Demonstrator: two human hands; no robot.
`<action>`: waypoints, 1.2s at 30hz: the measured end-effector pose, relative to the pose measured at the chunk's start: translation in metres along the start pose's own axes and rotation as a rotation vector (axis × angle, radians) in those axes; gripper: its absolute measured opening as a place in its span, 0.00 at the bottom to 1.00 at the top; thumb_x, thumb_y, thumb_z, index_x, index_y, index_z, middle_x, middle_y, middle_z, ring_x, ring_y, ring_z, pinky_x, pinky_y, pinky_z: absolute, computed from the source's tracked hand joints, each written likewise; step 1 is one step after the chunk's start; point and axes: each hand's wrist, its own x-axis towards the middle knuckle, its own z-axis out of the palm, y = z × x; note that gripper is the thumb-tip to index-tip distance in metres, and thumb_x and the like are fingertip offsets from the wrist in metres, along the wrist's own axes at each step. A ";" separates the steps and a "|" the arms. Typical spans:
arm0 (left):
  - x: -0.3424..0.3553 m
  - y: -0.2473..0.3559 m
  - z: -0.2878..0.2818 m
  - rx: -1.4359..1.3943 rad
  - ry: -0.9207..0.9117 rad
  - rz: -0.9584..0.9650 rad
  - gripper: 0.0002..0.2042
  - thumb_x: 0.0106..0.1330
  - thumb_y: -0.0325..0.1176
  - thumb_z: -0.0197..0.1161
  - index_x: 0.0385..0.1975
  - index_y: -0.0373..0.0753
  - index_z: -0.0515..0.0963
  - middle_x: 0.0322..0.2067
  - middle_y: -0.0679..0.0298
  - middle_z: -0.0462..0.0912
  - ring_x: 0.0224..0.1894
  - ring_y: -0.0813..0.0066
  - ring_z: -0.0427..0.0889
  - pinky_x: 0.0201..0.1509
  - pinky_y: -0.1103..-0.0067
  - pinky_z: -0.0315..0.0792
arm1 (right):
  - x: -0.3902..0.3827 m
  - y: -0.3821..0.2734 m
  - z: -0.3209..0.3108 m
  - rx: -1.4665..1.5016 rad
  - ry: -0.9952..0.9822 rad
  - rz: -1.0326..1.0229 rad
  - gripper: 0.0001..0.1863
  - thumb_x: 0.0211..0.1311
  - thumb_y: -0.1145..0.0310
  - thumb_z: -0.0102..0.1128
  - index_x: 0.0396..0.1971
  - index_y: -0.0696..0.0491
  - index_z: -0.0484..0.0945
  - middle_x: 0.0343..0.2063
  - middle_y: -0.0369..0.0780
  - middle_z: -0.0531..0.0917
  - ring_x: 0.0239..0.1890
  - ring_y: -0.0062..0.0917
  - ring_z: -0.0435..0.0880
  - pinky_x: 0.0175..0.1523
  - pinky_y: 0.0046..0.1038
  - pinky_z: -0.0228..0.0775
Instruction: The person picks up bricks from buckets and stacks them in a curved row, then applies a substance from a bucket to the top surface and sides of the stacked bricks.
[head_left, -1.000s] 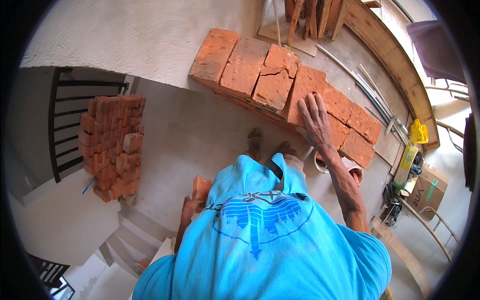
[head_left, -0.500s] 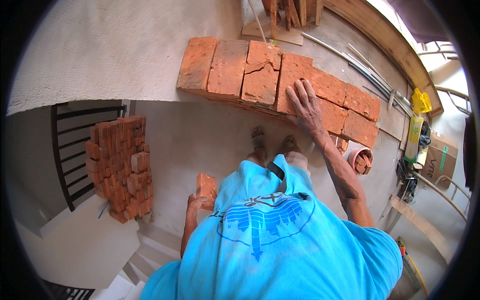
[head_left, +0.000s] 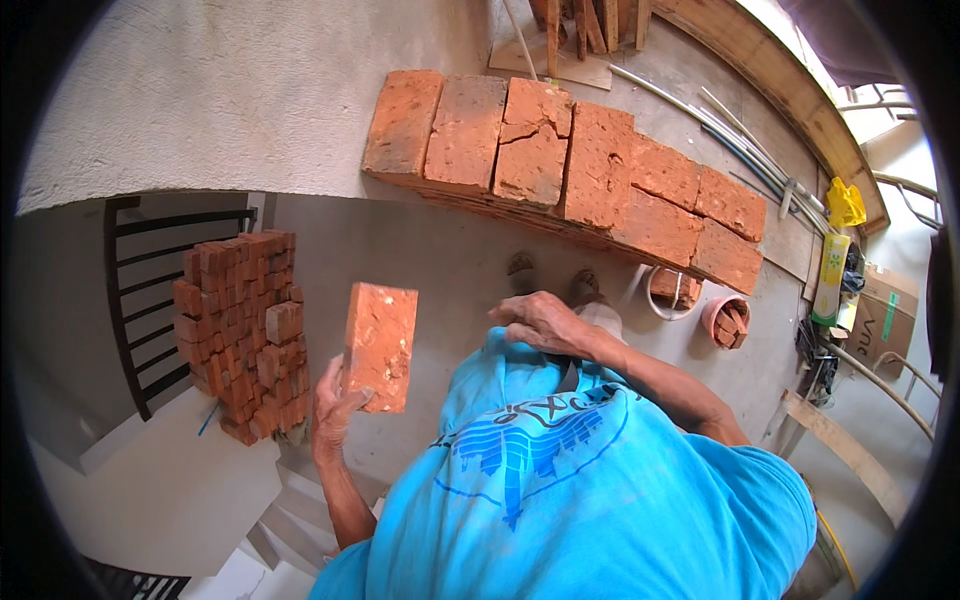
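My left hand (head_left: 332, 408) grips a red brick (head_left: 382, 340) near its lower end, holding it upright out to the left of my body. My right hand (head_left: 545, 322) is in front of my blue shirt (head_left: 520, 430), fingers loosely bent and a little apart, with nothing seen in them. Beyond it runs a stack of red bricks (head_left: 598, 165), its top layer laid side by side. One brick (head_left: 532, 140) in that layer has a crack across it. Neither hand touches the stack.
A tall pile of bricks (head_left: 240, 335) stands at left beside a black metal railing (head_left: 150, 270). Past the stack's right end are a white bucket (head_left: 655, 300) and a pink bucket (head_left: 712, 325), both with bricks inside. Pipes (head_left: 730, 145) and a cardboard box (head_left: 885, 315) lie farther right.
My right hand has left the brick stack's top and drawn back toward my body. My left hand has raised the brick forward and to the left.
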 end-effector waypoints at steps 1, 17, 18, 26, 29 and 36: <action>-0.001 0.018 0.007 -0.045 -0.020 0.058 0.38 0.52 0.34 0.73 0.64 0.26 0.68 0.54 0.53 0.80 0.56 0.67 0.81 0.63 0.71 0.73 | 0.007 -0.009 0.002 0.087 -0.032 0.022 0.27 0.62 0.59 0.60 0.58 0.60 0.77 0.51 0.50 0.84 0.53 0.41 0.84 0.56 0.37 0.77; 0.100 0.150 0.225 0.172 -0.568 0.444 0.42 0.60 0.48 0.75 0.66 0.26 0.66 0.58 0.45 0.77 0.62 0.55 0.77 0.66 0.67 0.72 | -0.043 -0.046 -0.089 1.016 1.133 -0.192 0.36 0.65 0.55 0.68 0.65 0.60 0.65 0.47 0.40 0.83 0.43 0.22 0.85 0.46 0.24 0.82; 0.106 0.158 0.232 0.346 -0.532 0.457 0.41 0.61 0.50 0.74 0.66 0.26 0.66 0.58 0.44 0.77 0.62 0.53 0.78 0.66 0.66 0.72 | -0.055 -0.034 -0.097 1.003 1.209 -0.202 0.34 0.66 0.58 0.66 0.65 0.60 0.65 0.47 0.39 0.83 0.42 0.21 0.85 0.45 0.24 0.83; 0.231 0.177 0.345 0.773 -0.020 1.247 0.24 0.70 0.43 0.63 0.59 0.32 0.75 0.55 0.45 0.80 0.57 0.47 0.78 0.64 0.59 0.69 | -0.113 0.058 -0.168 0.638 1.364 0.156 0.16 0.67 0.66 0.60 0.50 0.57 0.75 0.33 0.33 0.79 0.30 0.15 0.76 0.38 0.21 0.75; 0.282 0.168 0.381 0.925 0.047 1.321 0.21 0.70 0.42 0.63 0.53 0.32 0.76 0.50 0.46 0.81 0.57 0.49 0.79 0.69 0.54 0.63 | -0.108 0.078 -0.172 0.586 1.347 0.283 0.21 0.64 0.67 0.62 0.56 0.58 0.75 0.34 0.33 0.81 0.31 0.15 0.77 0.38 0.21 0.74; 0.316 0.136 0.393 1.020 -0.004 1.261 0.13 0.72 0.43 0.58 0.47 0.42 0.80 0.44 0.58 0.85 0.57 0.59 0.80 0.79 0.49 0.44 | -0.089 0.089 -0.166 0.666 1.288 0.240 0.31 0.61 0.69 0.63 0.65 0.60 0.71 0.34 0.34 0.81 0.31 0.15 0.76 0.36 0.21 0.71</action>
